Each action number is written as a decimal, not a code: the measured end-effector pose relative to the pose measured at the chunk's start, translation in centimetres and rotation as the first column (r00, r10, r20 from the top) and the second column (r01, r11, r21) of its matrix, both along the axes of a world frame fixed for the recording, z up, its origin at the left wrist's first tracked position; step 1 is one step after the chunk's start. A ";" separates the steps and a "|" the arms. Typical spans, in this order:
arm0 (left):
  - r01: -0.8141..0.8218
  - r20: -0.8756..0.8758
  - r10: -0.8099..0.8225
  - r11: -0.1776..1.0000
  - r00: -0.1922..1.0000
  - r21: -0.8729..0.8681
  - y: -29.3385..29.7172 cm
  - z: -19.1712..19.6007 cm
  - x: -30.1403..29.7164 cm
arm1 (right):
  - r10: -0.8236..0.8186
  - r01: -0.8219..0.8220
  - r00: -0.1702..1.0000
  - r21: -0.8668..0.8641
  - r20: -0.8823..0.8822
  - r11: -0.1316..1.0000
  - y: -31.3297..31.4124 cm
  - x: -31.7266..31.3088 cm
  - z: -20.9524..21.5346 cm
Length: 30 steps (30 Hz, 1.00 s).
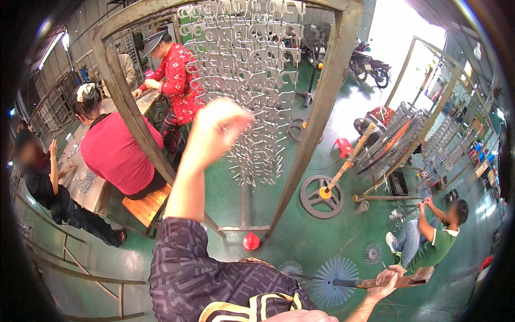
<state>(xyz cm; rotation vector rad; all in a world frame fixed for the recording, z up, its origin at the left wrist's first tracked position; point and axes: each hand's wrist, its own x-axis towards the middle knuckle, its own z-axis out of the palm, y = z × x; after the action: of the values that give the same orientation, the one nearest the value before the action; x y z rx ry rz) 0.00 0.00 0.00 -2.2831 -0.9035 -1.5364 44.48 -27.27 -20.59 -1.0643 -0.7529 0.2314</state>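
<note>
My left hand (222,126) is raised in front of a metal frame (316,107), close to the rows of small silver hooks (252,70) hanging inside it. Motion smears its fingers, so I cannot tell whether it holds anything. The hooks hang in linked vertical strings, and my hand covers some of the lower left ones. Down at the lower right, my right hand (385,280) is closed around a brown bar (416,278). The bar lines up with a dark rod that meets a blue-grey disc of radial blades (335,282).
A red round object (251,241) lies at the frame's foot. A wheel-based stand (322,197) and a second loaded rack (391,139) are at right. A person in green (437,244) sits low at right. Several people work around a table (102,198) at left.
</note>
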 end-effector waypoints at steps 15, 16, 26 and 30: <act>-0.749 0.297 0.725 0.661 0.622 -0.043 11.8 12.4 -4.1 | 0.003 -0.002 0.999 0.007 -0.033 1.000 -0.3 0.4 -0.2; -0.734 0.325 0.678 0.674 0.659 0.081 12.8 12.5 -4.8 | 0.010 -0.010 0.999 0.014 -0.037 1.000 -0.2 0.5 -0.4; -0.789 0.044 0.862 0.440 0.505 0.429 16.1 12.9 -6.4 | 0.009 -0.008 1.000 0.032 -0.024 0.999 0.5 0.3 -0.1; -0.731 0.204 0.708 0.613 0.676 0.299 16.4 13.3 -6.0 | 0.022 -0.021 1.000 0.034 -0.020 0.999 0.5 0.8 -0.5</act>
<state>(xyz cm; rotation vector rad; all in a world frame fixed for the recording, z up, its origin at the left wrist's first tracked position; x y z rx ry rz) -5.98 16.40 13.32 -1.3302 -1.2347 -1.2473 45.29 -26.78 -21.13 -1.0207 -0.7479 0.2465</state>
